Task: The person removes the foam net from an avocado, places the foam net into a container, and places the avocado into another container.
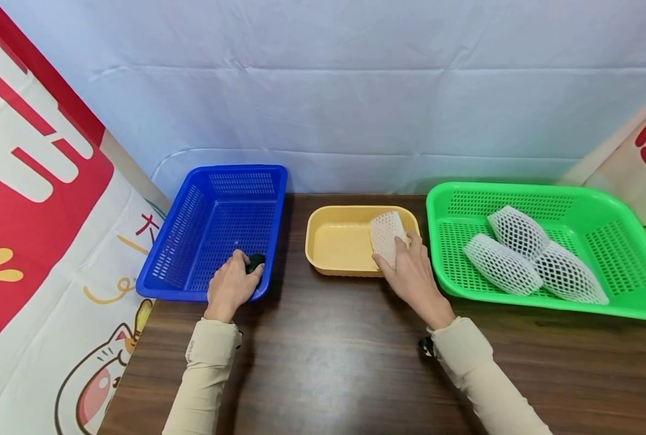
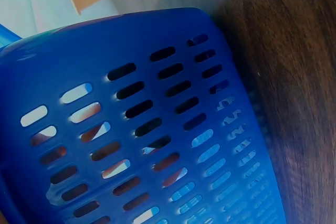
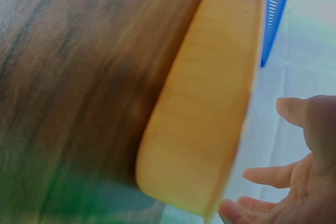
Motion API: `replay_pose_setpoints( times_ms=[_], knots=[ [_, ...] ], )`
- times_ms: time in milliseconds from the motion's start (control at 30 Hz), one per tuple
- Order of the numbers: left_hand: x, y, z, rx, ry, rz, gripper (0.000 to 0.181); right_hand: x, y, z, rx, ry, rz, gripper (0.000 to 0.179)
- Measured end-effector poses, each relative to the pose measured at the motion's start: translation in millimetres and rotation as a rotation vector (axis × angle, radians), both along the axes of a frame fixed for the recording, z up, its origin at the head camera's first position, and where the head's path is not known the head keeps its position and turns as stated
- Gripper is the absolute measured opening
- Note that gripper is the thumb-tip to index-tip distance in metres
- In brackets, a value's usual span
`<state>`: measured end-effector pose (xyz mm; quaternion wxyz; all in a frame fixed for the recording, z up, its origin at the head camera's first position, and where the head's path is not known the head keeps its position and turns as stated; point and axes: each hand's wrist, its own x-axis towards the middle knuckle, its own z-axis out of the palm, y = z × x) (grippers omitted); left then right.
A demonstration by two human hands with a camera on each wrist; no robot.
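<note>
My left hand (image 1: 232, 284) reaches over the near right corner of the blue basket (image 1: 160, 295). Its thumb and fingers hold a dark green rounded thing (image 1: 255, 263), mostly covered by the hand. Over the right end of the yellow tray (image 1: 362, 272) is my right hand (image 1: 410, 275), its thumb and fingertips right at a white foam net sleeve (image 1: 386, 232). In the right wrist view the fingers (image 3: 270, 176) are spread apart above the tray's rim. The left wrist view shows the slotted basket wall (image 2: 105, 124) and no hand.
A green basket (image 1: 535, 303) on the right holds three white foam net sleeves (image 1: 502, 264). All the containers stand along the back of the brown wooden table (image 1: 323, 350), against a pale cloth (image 1: 334, 109). A printed cloth (image 1: 57, 241) borders the left side.
</note>
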<state>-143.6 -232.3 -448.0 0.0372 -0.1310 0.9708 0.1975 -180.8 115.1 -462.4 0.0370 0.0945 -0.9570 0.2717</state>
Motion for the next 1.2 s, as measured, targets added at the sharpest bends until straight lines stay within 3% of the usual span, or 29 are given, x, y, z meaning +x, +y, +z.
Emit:
replay_pose_setpoints(
  times_ms=[200,400,800,1067,1200],
  knots=[
    [0.0,1.5,0.3,0.001,0.062,0.001,0.042,4.9,9.7,12.3,-0.109,-0.030,0.047,0.069],
    [1.6,3.0,-0.9,0.012,0.114,-0.002,0.047,10.4,20.8,15.1,-0.136,-0.022,0.063,0.066],
    [8.6,2.8,-8.7,0.047,0.363,-0.059,0.061,15.5,43.3,20.1,-0.162,0.072,0.114,0.060],
    [11.0,2.4,-10.9,0.034,0.417,-0.118,0.068,17.3,66.7,20.8,-0.169,0.133,0.127,0.055],
    [11.0,2.0,-12.4,0.017,0.434,-0.129,0.069,17.4,81.8,20.9,-0.166,0.118,0.117,0.055]
  ],
)
